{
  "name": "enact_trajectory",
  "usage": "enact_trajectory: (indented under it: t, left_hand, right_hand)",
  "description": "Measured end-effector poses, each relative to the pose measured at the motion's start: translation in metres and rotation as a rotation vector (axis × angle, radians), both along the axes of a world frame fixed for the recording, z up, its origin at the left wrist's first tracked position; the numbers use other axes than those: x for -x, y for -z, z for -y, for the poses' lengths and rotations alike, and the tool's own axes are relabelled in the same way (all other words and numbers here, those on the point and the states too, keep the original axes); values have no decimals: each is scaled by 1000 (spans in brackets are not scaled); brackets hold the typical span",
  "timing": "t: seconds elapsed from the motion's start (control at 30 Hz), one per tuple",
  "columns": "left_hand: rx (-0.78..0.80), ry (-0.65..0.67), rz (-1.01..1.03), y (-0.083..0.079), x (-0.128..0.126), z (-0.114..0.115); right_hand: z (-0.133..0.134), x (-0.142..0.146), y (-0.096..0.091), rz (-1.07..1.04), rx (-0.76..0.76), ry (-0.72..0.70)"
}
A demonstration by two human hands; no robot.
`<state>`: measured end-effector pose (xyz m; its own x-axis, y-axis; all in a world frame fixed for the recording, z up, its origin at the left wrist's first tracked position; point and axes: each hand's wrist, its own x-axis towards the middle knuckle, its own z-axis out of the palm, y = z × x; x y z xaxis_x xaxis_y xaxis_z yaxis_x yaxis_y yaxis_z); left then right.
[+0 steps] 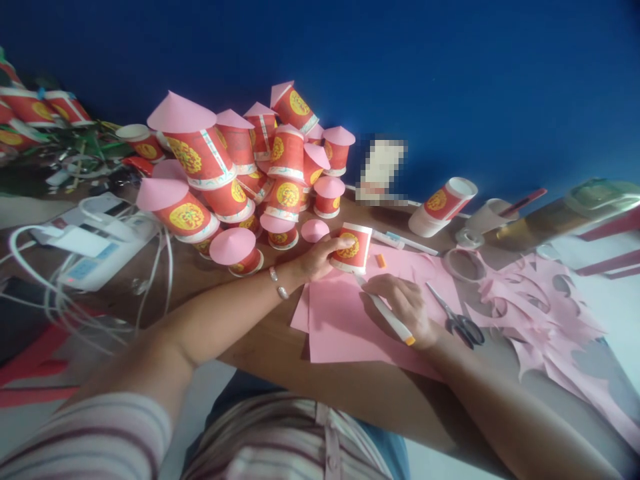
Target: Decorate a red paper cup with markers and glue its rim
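My left hand (319,259) is wrapped round a paper cup (353,248), red with a yellow emblem and white edges. In my right hand (403,303) is a white marker pen (395,323) with an orange end, its tip near the cup's lower edge; whether it touches I cannot tell. A small orange cap (381,261) lies beyond that hand on pink paper sheets (340,327). To the right of my right hand are scissors (463,327) with dark handles. A pink paper cone (315,231) sits just behind my left hand.
Several red cups with pink cone tops (287,157) are piled at the back left. White cables and a power strip (93,257) lie left. Pink paper scraps (540,300), a tape roll (465,265) and stacked cups (443,207) stand right. A blue wall (450,87) rises behind.
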<state>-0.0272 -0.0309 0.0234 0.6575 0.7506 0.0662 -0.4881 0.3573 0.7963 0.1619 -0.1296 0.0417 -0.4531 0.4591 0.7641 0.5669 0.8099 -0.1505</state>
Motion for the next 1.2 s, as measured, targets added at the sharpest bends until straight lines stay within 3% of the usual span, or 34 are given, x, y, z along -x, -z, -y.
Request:
enact_trajectory:
  t: [0.97,1.2]
  left_hand:
    - [-42,-52,-74,10,3,0]
    - [-35,-38,-79,4,3,1]
  right_hand:
    - [-1,1,-4,38,20,12]
    - [-1,0,-6,52,4,34]
